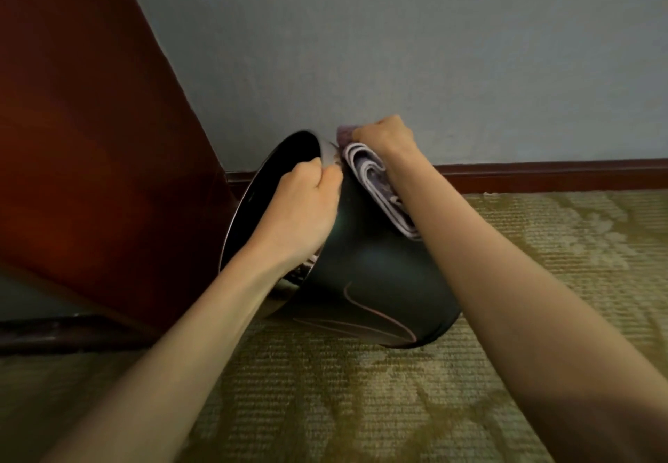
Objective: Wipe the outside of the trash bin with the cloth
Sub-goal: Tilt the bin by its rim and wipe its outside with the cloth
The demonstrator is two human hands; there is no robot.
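Tilted trash bin [365,274] between hands, left hand [303,206] gripping rim, right hand [383,137] pressing cloth [376,188]

trash bin [365,267] far side: hidden from me, faces the wall
bin inside: too dark, I can't tell contents
cloth [376,188]: partly under my right hand [385,135] and forearm
left hand [307,206] fingertips: curled over rim, out of sight
wooden panel [90,137]: cut off at left edge
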